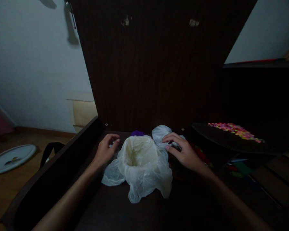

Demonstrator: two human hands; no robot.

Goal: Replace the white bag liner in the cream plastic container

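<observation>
A container lined with a translucent white plastic bag (144, 179) stands on a dark wooden surface. The bag's mouth is spread wide, and its edges hang down over the outside, hiding the container's walls. To its left is my left hand (106, 150), fingers curved and apart, with nothing visible in it. On the other side my right hand (180, 150) hovers open beside a crumpled part of white plastic (160, 132); whether its fingertips touch that plastic I cannot tell. Something purple (136, 132) shows behind the container.
A tall dark wooden panel (144, 70) rises behind, and a low dark side board (60, 163) runs along the left. Small colourful pieces (236, 130) lie on a dark shelf at right. A white oval lid-like object (13, 158) rests on the floor at left.
</observation>
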